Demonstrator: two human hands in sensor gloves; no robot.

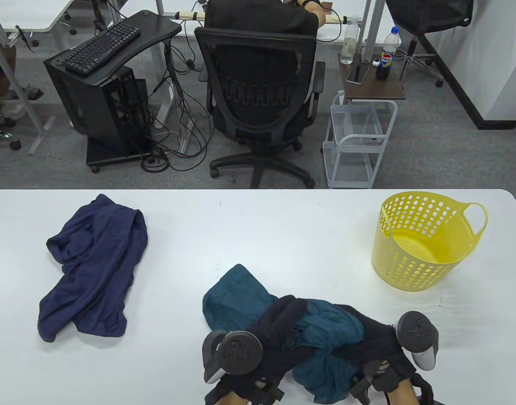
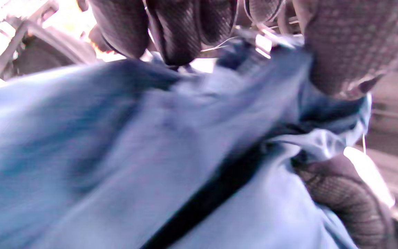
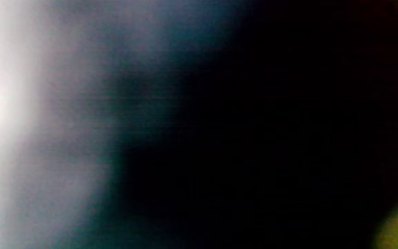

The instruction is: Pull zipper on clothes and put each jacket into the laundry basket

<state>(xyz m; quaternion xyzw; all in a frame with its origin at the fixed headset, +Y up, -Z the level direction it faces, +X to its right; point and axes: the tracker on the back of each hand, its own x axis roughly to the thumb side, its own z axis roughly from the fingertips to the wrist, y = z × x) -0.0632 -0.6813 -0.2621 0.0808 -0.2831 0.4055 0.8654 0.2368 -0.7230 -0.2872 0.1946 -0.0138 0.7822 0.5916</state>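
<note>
- Behind the long white table sits an office with a black mesh chair, a keyboard on a computer stand and a small white trolley; none of it plays a part.
- On the table's right side stands the yellow perforated plastic laundry basket, upright, and I see nothing inside it, so no jacket has gone in yet.
- Well apart on the left lies the crumpled navy blue jacket, untouched by either hand; whether its zipper is closed I cannot tell.
- At the near edge, between the two hands, the teal jacket with dark lining is bunched in a heap, partly on the table.
- The left hand in its black sensor glove has fingers curled into the teal cloth; its wrist view shows fingertips pinching a fold beside a dark strip that may be the zipper tape.
- The right hand is buried in the same garment on the basket side, and the left wrist view appears to show it bunching the cloth; its own wrist view is only dark blur with a hint of yellow in one corner.
- My reading: the work is at its start or on the first jacket, either hunting for the zipper or gathering the garment to lift.
- Left to do: carry the teal jacket to the basket, then zip and bin the navy one.
</note>
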